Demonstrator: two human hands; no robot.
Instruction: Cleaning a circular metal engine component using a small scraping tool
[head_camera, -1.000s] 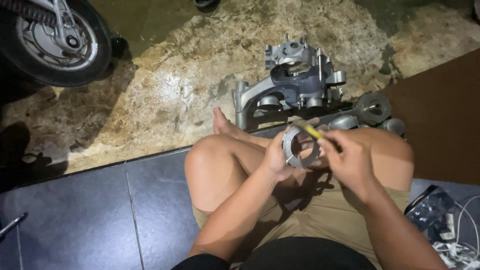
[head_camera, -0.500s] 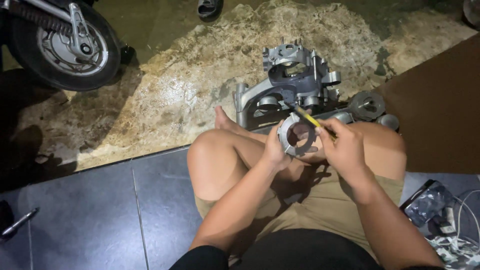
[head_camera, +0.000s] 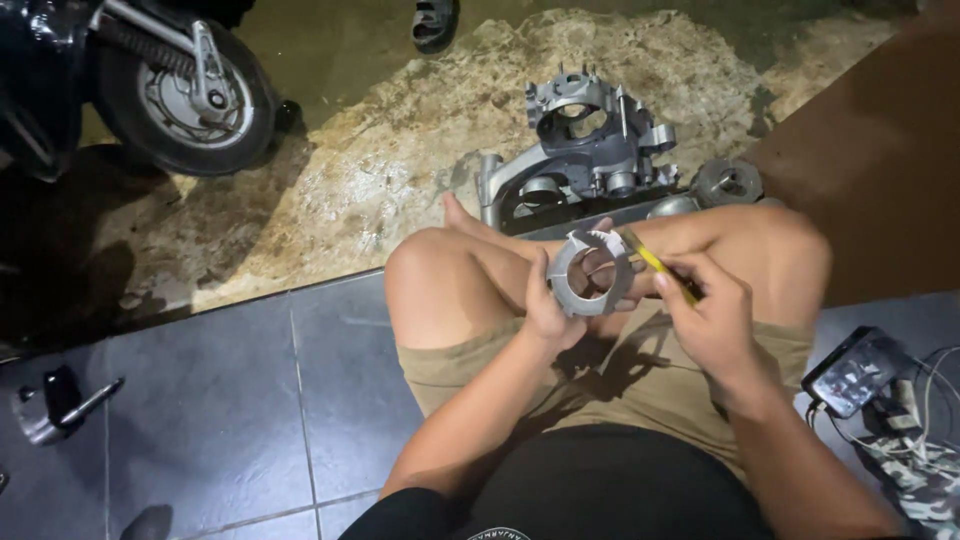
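Note:
I sit cross-legged on a dark tiled floor. My left hand (head_camera: 553, 312) grips a round grey metal ring part (head_camera: 588, 274) with notches, held upright over my lap. My right hand (head_camera: 708, 308) holds a thin yellow-handled tool (head_camera: 655, 264), its tip touching the ring's upper right edge. A large grey metal engine casing (head_camera: 582, 155) lies on the rough stone ground just beyond my knees.
A motorcycle rear wheel (head_camera: 190, 100) stands at the top left. Round metal parts (head_camera: 727, 182) lie right of the casing. A phone (head_camera: 858, 372) with cables rests at the right. A small dark tool (head_camera: 55, 403) lies at the left. A sandal (head_camera: 435, 22) is at the top.
The view has shifted slightly. The ring and both hands sit a little lower in the frame, with the tool still against the ring.

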